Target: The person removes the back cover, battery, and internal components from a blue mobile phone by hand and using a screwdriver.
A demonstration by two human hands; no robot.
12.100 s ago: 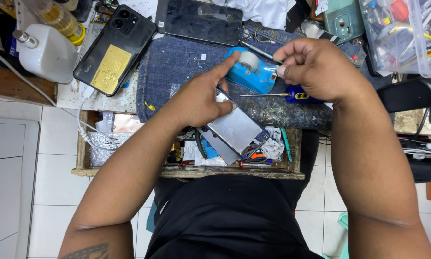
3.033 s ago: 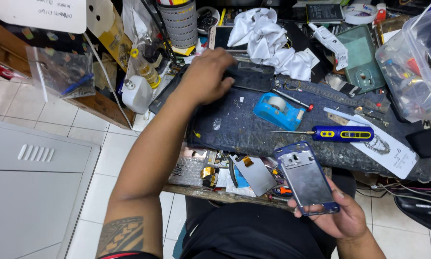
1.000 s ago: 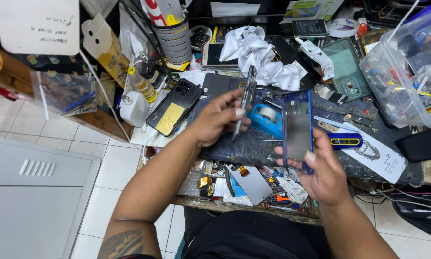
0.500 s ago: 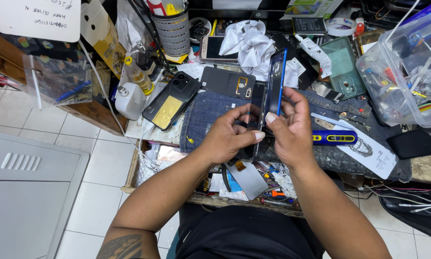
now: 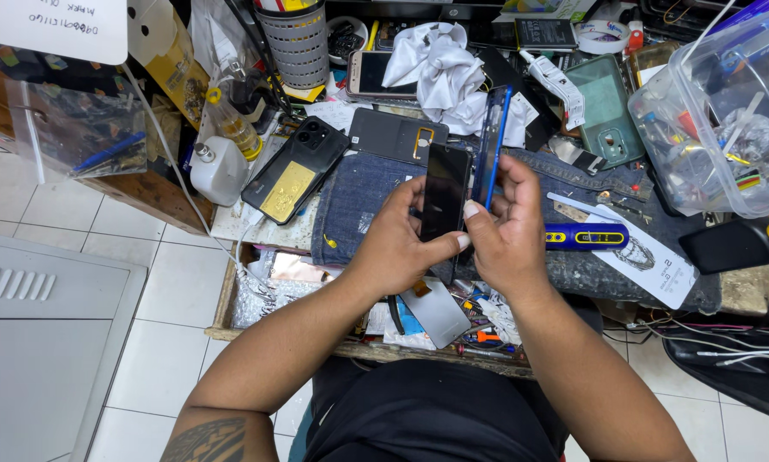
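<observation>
Seen from above, a person's two bare hands meet over a cluttered workbench. The left hand grips a black phone screen, thumb across its lower edge and fingers curled behind it, holding it nearly upright. The right hand is closed around a blue phone frame, which stands on edge and rises above the fingers; the frame sits just beside the screen, on its right, and the two look to be touching near the bottom. Under both hands lies a piece of blue denim cloth spread on the bench. Just right of the right hand lies a blue and yellow screwdriver, resting partly on a white card. To the left of the left hand, a black phone with a yellow patch on its back lies flat, with a white squeeze bottle beyond it. Past the fingertips, farther from the body, sit a dark phone back cover and a crumpled white cloth. Far to the right stands a clear plastic tub full of small parts.
</observation>
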